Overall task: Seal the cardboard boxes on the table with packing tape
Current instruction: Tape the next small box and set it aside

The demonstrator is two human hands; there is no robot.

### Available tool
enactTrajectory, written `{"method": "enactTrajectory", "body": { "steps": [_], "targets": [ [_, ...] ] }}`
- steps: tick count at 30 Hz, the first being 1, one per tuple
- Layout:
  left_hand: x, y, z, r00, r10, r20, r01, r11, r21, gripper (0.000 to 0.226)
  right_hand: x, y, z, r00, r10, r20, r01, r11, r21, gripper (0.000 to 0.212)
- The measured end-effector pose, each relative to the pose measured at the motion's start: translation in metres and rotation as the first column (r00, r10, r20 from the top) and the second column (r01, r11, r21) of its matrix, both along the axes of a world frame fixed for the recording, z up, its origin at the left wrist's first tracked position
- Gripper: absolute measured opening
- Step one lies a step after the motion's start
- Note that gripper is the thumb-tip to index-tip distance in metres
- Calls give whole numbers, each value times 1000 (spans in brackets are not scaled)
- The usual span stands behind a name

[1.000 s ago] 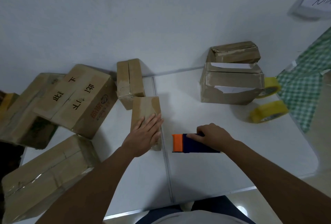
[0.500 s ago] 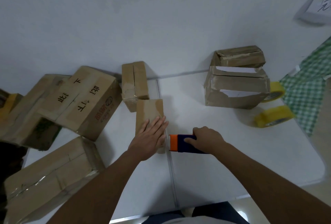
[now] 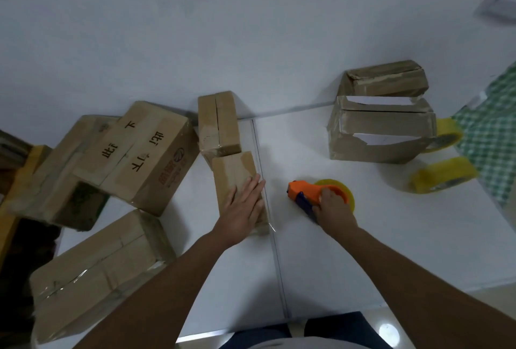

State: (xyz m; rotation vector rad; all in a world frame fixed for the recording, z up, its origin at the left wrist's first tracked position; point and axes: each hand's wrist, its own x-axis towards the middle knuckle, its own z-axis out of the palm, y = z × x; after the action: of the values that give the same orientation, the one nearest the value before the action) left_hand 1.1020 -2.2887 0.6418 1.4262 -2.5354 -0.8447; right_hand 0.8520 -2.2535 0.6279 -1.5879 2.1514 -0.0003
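White table [image 3: 363, 237] against a pale wall. My left hand [image 3: 243, 209] lies flat, steadying the small box [image 3: 234, 172]; my right hand [image 3: 332, 209] grips the tape dispenser [image 3: 307, 195] just right, ready for taping.

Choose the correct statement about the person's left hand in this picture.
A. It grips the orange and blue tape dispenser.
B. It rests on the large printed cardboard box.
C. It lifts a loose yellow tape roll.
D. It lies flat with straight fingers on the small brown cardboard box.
D: the left hand lies flat, fingers straight, on the small brown cardboard box, while the right hand grips the orange and blue tape dispenser.
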Motion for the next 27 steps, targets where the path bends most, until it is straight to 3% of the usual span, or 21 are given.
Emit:
{"method": "enactTrajectory", "body": {
  "steps": [2,3,4,5,6,7,8,11,15,20,27],
  "targets": [
    [1,1,3,977,108,-186,-89,990,110,46,15,4,-3,991,-2,132,34,970,-241,31],
    [5,2,4,956,154,-249,-127,984,121,42,26,5,0,948,-35,317,119,961,-249,26],
    [8,4,3,947,167,-274,-151,986,77,37,39,5,5,829,-125,545,232,964,-132,24],
    [13,7,2,951,152,-268,-160,987,-8,34,52,7,10,629,-262,732,302,950,80,24],
    [17,10,1,960,131,-249,-156,984,-83,32,61,9,14,422,-402,813,317,905,284,27],
    [19,14,1,966,119,-228,-149,982,-117,32,67,10,17,274,-508,816,305,851,428,32],
    [22,17,2,972,116,-202,-139,985,-103,34,69,12,18,209,-565,798,293,815,500,37],
    [24,25,1,993,60,-98,-63,998,-25,50,65,20,17,213,-574,791,316,806,500,43],
    [25,27,-3,1000,1,-25,-3,999,-51,60,60,30,17,265,-439,859,334,877,345,16],
    [28,29,-8,996,-58,72,66,991,-117,79,63,41,20,423,-264,867,374,922,98,12],
    [30,28,-19,979,-75,187,129,947,-295,74,65,41,20,417,-254,872,397,915,77,11]
  ]
}}
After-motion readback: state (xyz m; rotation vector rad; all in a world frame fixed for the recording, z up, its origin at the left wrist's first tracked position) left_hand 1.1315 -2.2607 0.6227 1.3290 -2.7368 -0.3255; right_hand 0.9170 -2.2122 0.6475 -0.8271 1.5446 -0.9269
